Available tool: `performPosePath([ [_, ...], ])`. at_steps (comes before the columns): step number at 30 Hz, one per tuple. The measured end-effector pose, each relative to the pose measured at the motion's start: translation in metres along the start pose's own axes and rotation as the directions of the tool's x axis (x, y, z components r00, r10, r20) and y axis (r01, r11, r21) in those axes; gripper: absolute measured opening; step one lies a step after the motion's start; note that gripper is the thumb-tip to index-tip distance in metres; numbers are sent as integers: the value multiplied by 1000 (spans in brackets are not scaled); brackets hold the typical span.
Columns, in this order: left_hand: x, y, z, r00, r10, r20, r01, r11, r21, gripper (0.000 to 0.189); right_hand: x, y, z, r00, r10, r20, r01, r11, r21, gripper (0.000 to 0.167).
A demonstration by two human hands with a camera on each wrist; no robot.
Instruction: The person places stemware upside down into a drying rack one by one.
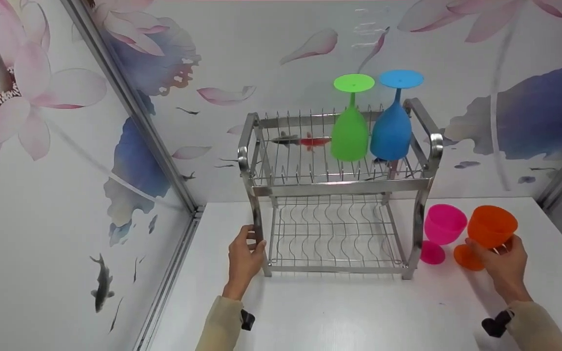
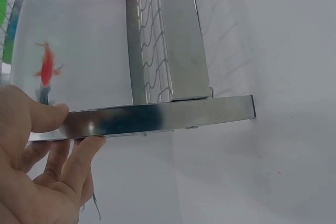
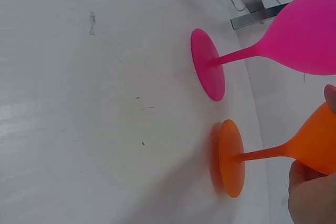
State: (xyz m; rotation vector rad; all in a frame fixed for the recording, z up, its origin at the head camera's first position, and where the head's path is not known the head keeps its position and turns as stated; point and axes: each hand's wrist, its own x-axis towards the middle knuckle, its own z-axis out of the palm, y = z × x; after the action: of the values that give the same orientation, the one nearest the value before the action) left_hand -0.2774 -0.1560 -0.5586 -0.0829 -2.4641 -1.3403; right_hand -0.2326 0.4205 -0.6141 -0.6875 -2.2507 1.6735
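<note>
My left hand [image 1: 245, 258] holds the left front post of a two-tier metal dish rack [image 1: 342, 186]; the left wrist view has the thumb on one side of the post and the fingers on the other. At the right, my right hand [image 1: 506, 265] grips the bowl of an orange wine glass [image 1: 491, 225], which is upright. Whether its foot touches the table, I cannot tell. Close beside it a pink wine glass [image 1: 444, 224] stands upright near the rack's right front leg. Upside down on the top tier are a green wine glass [image 1: 351, 134] and a blue wine glass [image 1: 392, 131].
The rack stands on a white table [image 1: 339, 312] near the back wall [image 1: 271, 29], which is printed with flowers and fish. A similar side panel [image 1: 42, 204] with a metal frame edge rises at the left. The lower tier [image 1: 332, 226] has wavy wires.
</note>
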Motion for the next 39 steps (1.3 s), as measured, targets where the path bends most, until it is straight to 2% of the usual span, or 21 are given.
performPosePath([
  [6,2,4,3,1000,-14,8,14,1000,-26,39,-5,-7,-12,999,38,-34,-37,999,13,91],
  [11,3,4,1,1000,-10,2,10,999,-42,41,-8,-15,-17,999,32,-40,-32,999,5,92],
  [14,2,4,-2,1000,-8,3,8,999,-41,42,-14,-20,-17,999,0,-44,-2,999,-33,89],
  [21,0,4,-10,999,-17,34,18,998,-56,42,-33,-39,-19,990,-130,-49,127,990,-69,80],
  [24,-2,3,-16,999,-22,26,24,998,-52,40,-43,-48,-23,975,-218,-35,217,975,-42,77],
  [29,-8,6,-26,1000,-6,21,6,1000,-19,39,-63,-63,-26,926,-378,-15,377,926,-27,77],
  [31,-11,9,-29,1000,14,28,-14,1000,-5,38,-71,-70,-25,913,-409,-4,408,912,-42,78],
  [35,-17,20,-33,998,54,42,-54,999,2,37,-87,-85,-19,904,-427,20,427,901,-74,79],
  [39,-24,34,-32,991,104,88,-103,995,-10,38,-101,-100,-10,885,-464,48,466,878,-109,83],
])
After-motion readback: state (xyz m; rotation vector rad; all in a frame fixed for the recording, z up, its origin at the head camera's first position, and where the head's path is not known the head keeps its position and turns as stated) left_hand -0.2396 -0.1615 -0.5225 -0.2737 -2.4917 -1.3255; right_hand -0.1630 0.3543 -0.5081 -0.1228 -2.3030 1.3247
